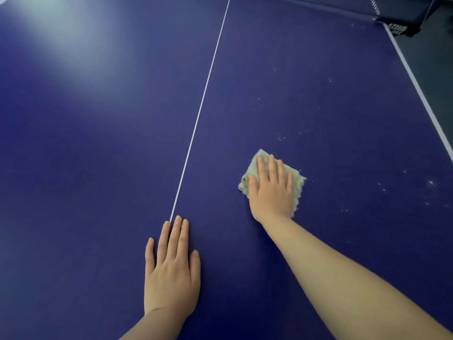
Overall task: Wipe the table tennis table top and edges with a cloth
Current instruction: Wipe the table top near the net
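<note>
One cloth (pixel 297 182) lies right of centre under the right hand (pixel 272 190), fingers slightly spread. Left hand (pixel 171 271), lower centre, lies flat on the one table (pixel 98 143), fingers together.

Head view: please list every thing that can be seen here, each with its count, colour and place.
table: one, dark blue, fills nearly the whole view.
centre line: one, white, runs from the top middle down to the left hand.
side line: one, white, along the table's right edge.
net: one, dark, top right corner.
net post: one, black, at the right edge by the net.
specks: many, white, scattered on the table's right half.
cloth: one, pale grey-green, on the right half, under the right hand.
left hand: one, flat on the table, bottom middle.
right hand: one, fingers straight, pressing the cloth.
</note>
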The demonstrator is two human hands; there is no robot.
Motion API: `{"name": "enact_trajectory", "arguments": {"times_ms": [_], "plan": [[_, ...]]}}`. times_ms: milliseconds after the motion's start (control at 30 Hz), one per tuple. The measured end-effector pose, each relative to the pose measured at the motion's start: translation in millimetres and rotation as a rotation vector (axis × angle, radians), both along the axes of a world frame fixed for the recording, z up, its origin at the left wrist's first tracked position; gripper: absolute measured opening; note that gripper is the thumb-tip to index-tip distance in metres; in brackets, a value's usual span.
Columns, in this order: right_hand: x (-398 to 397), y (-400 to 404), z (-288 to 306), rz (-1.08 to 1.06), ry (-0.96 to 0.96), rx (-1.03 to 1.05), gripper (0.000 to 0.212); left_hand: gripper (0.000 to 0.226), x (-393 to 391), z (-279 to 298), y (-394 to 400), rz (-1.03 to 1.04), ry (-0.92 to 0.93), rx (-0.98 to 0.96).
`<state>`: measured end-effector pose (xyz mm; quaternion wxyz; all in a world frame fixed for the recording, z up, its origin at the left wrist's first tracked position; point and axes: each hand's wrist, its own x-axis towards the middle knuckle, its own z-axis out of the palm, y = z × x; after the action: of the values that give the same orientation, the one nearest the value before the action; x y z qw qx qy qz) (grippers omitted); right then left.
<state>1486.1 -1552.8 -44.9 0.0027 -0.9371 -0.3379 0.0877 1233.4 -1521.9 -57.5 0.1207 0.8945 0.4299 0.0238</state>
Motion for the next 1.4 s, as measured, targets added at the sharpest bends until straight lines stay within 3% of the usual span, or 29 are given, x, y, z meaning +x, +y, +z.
{"name": "enact_trajectory", "arguments": {"times_ms": [100, 233, 333, 367, 467, 533, 667, 733, 800, 933, 1033, 1167, 1267, 1333, 1400], "plan": [[-34.9, -62.5, 1.1, -0.13, -0.048, 0.011, 0.064, 0.062, -0.6, 0.8, 2.7, 0.006, -0.013, -0.006], [-81.1, -72.7, 1.0, 0.18, 0.007, 0.08, 0.059, 0.063, 2.1, 2.4, 2.6, 0.0, -0.007, -0.013], [-37.5, -77.9, 7.0, 0.385, 0.058, 0.066, 0.063, 0.065, 2.3, 5.0, 1.6, 0.015, -0.023, -0.017], [-15.8, -87.2, 7.4, 0.332, 0.07, 0.039, 0.064, 0.065, 2.5, 5.3, 0.5, 0.016, -0.029, -0.012], [31.1, -141.6, 8.4, -0.098, 0.013, -0.047, 0.062, 0.061, 1.8, 4.8, -3.9, -0.025, -0.017, 0.064], [23.1, -177.2, 9.8, -0.216, 0.003, -0.058, 0.06, 0.059, 1.1, 6.5, -6.6, -0.094, -0.02, 0.129], [-38.0, -201.5, 6.3, 0.053, -0.007, 0.051, 0.061, 0.059, 37.4, 10.5, -36.8, -0.145, -0.083, 0.11], [-33.0, -201.3, 6.4, 0.247, 0.045, 0.058, 0.057, 0.059, 71.1, 7.1, -75.7, -0.146, -0.076, 0.053], [-0.5, -202.1, 6.9, 0.308, 0.066, 0.078, 0.059, 0.06, 100.7, 2.8, -117.7, -0.134, -0.074, 0.019], [84.2, -239.5, 6.3, -0.034, 0.031, -0.018, 0.064, 0.06, 150.7, 1.6, -192.6, -0.149, -0.065, 0.01], [79.9, -290.3, 4.2, -0.186, -0.035, -0.009, 0.065, 0.06, 177.5, 4.5, -223.3, -0.064, -0.05, -0.063], [43.0, -309.9, 5.4, 0.102, 0.007, 0.08, 0.061, 0.06, 190.2, 1.7, -229.1, 0.047, -0.026, -0.036], [84.8, -299.7, 7.3, 0.418, 0.069, 0.094, 0.057, 0.059, 188.9, -1.4, -231.6, 0.053, 0.008, -0.03], [129.4, -301.2, 7.1, 0.422, 0.105, 0.111, 0.059, 0.056, 187.3, -2.2, -233.2, 0.062, 0.026, -0.009], [170.9, -318.4, 5.6, 0.237, 0.086, 0.075, 0.063, 0.056, 191.3, 4.1, -237.0, 0.109, 0.016, -0.017]]}}
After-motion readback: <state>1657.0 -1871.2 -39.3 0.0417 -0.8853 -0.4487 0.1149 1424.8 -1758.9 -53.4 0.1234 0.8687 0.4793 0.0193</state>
